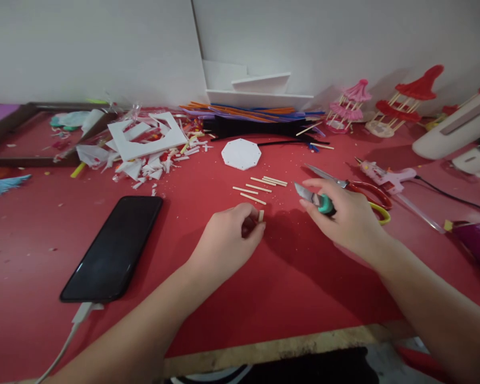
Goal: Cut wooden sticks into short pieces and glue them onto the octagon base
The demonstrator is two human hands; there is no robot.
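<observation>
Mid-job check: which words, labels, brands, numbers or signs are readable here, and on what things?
No text can be read.
Glossy magenta object at the right edge: pale marks, too small and blurred to read.
Green-handled metal blade in the right hand: no legible lettering.

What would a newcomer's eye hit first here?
Probably the green-handled knife in the right hand, its bare blade near the wooden sticks. Next, the black smartphone at the left of the red tabletop, then the roofed pink model and red model at the back right.
</observation>
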